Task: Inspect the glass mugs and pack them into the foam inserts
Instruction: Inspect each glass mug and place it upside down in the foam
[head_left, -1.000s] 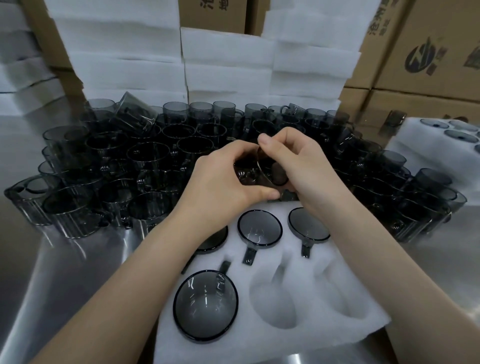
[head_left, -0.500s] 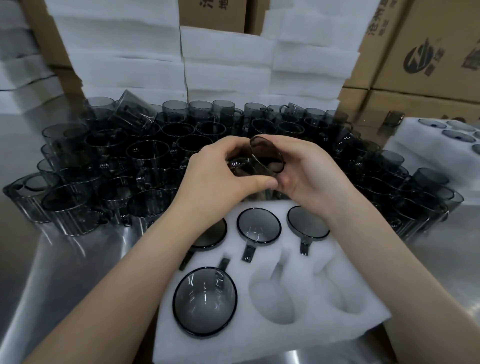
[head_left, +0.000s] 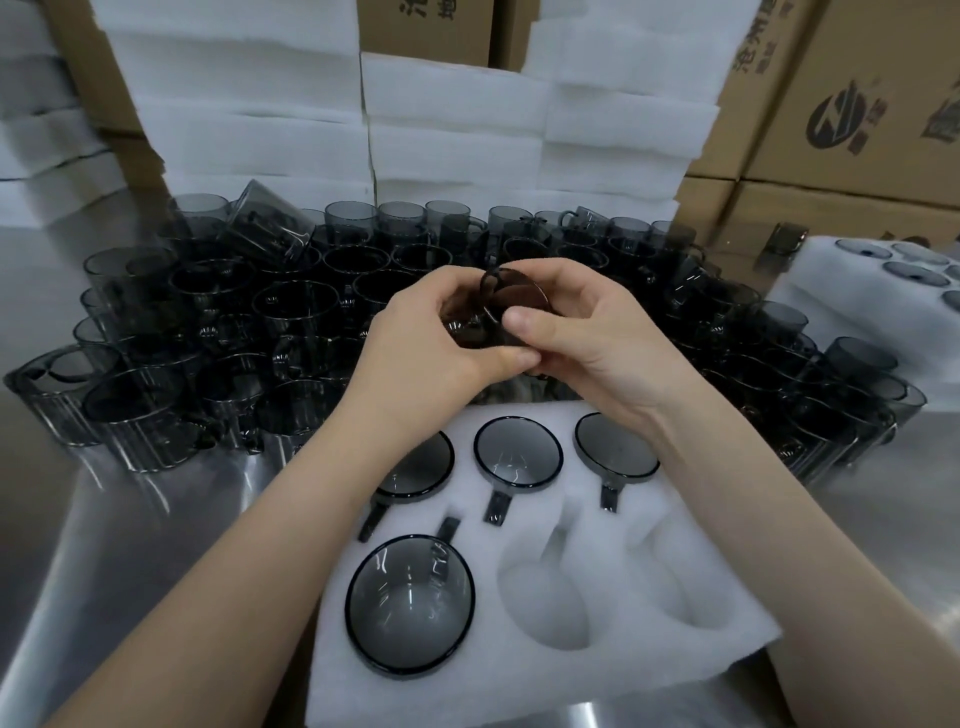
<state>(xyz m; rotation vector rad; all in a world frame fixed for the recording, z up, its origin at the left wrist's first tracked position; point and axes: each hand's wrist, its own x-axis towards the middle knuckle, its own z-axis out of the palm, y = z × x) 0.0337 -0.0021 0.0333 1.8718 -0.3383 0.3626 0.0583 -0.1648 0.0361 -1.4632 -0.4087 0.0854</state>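
"Which one is being looked at?"

"A smoky grey mug (head_left: 514, 296), held off the table between both hands, just above the far edge of the foam insert (head_left: 545, 686). The left hand (head_left: 431, 343) curls round its near side. The right hand (head_left: 597, 338) grips it from the other side, thumb on the glass. The two thumbs nearly meet."

"Upright?"

"No, tipped over, one round end facing up. I can't tell whether that end is the mouth or the base."

"And the insert?"

"It lies flat on the steel table (head_left: 130, 545). Three packed mugs (head_left: 518, 453) sit in the back row of pockets and a fourth mug (head_left: 410, 605) in the front left pocket, handles in their slots. Two empty pockets (head_left: 550, 597) are beside it."

"Behind that?"

"A crowd of loose mugs (head_left: 291, 322), packed close together, with one lying tilted on top at the back left. Then stacked foam sheets (head_left: 452, 135) and cardboard boxes (head_left: 857, 104). A second insert (head_left: 831, 280) with mugs in it sits off to the right."
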